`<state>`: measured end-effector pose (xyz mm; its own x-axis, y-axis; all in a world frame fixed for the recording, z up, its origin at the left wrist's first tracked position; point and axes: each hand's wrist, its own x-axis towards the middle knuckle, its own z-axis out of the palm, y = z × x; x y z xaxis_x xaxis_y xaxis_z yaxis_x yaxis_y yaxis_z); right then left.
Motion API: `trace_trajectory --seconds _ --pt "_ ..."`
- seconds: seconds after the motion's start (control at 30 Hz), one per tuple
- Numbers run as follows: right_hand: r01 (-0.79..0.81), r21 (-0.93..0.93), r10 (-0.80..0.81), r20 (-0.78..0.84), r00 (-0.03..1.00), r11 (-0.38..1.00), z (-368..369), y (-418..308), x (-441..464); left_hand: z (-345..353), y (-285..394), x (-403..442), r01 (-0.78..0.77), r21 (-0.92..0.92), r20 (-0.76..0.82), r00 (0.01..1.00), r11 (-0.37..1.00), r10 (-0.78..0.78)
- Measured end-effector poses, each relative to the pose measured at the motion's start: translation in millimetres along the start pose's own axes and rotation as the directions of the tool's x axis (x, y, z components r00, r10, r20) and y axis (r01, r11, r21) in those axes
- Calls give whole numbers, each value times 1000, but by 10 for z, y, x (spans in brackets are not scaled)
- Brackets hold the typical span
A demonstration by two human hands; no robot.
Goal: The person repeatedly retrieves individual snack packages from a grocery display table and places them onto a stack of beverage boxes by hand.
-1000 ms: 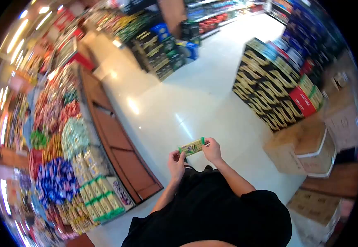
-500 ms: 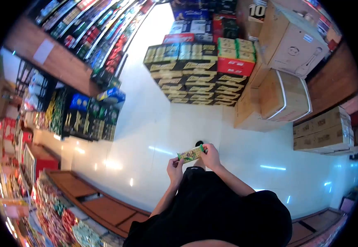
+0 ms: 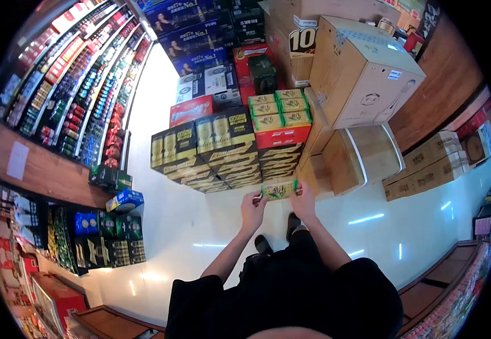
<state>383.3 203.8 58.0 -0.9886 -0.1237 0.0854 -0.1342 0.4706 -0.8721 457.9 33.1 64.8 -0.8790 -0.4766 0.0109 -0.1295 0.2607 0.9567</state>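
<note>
A small yellow-and-green packet (image 3: 279, 190) is stretched level between my two hands, above the floor. My left hand (image 3: 253, 208) pinches its left end, and my right hand (image 3: 302, 199) grips its right end. Just beyond it stands a stack of black-and-gold cartons (image 3: 226, 152). On the stack's right part sits a red open tray (image 3: 282, 137) holding several green-and-yellow packets (image 3: 281, 108) that look like the one in my hands.
Large cardboard boxes (image 3: 364, 73) are piled to the right, with more cartons (image 3: 426, 166) beyond. Drink shelves (image 3: 76, 85) line the upper left. Dark green cases (image 3: 109, 237) stand at the left. Wooden bins (image 3: 437, 277) edge the lower right.
The view has swung to the right, away from the candy bins toward the carton stack. Both hands have kept hold of the packet, now closer to the stack, and both my feet have come into view.
</note>
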Motion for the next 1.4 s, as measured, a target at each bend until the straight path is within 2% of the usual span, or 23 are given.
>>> trace_trajectory --seconds 0.03,0.07,0.17,0.2,0.27,0.37,0.47,0.57,0.63,0.77,0.8,0.9,1.0,1.1,1.13,1.27,1.37,1.4 --pt "-5 57 8 -51 999 998 -42 -3 199 130 53 189 -34 -3 8 999 999 34" --pt "-72 69 73 -14 997 995 -96 5 421 266 104 367 -26 -5 7 1000 1000 26" --pt "1 126 3 -28 1000 992 -215 91 1047 683 119 960 -18 -22 21 1000 1000 19" --pt "-4 83 4 12 1000 997 -278 116 1318 846 92 1190 -7 -59 21 1000 998 9" --pt "52 21 -52 -8 999 998 -240 325 1708 1130 33 1626 17 -124 23 1000 992 -15" --pt "90 -44 -90 5 996 995 -274 424 2295 1483 72 2157 -74 95 -9 997 993 75" --pt "106 -100 -98 82 992 989 -249 505 2799 1746 42 2558 -165 249 74 986 955 151" --pt "83 -171 -56 157 986 982 -264 526 2982 1939 248 2775 -33 384 42 999 923 18" --pt "72 -169 -40 185 982 983 -243 470 3074 2026 226 2870 -25 387 6 1000 922 25" --pt "88 -142 -51 246 968 986 -231 488 3084 2116 214 2888 -60 512 -17 997 857 80" --pt "105 -147 -63 265 962 983 -223 493 3090 2143 236 2872 -12 499 -32 999 867 32" --pt "153 -227 -76 314 946 962 -196 502 3055 2160 250 2815 -36 436 -62 996 899 70" --pt "102 -332 33 379 925 938 -255 409 3052 2048 320 2704 7 288 -57 998 958 10" --pt "342 -297 -231 351 908 892 -204 445 2992 1820 389 2446 49 242 -121 992 969 -20" --pt "360 -261 -252 367 895 896 -178 346 2971 1731 327 2323 5 241 -162 986 970 36" --pt "451 -167 -306 529 792 877 37 -124 2704 1351 126 1514 113 137 -327 943 984 -63" --pt "584 8 -462 619 635 812 320 -364 2225 1060 66 694 286 -21 -523 813 958 -254" --pt "640 55 -530 618 581 766 439 -391 2006 968 15 391 283 -6 -614 756 959 -227"
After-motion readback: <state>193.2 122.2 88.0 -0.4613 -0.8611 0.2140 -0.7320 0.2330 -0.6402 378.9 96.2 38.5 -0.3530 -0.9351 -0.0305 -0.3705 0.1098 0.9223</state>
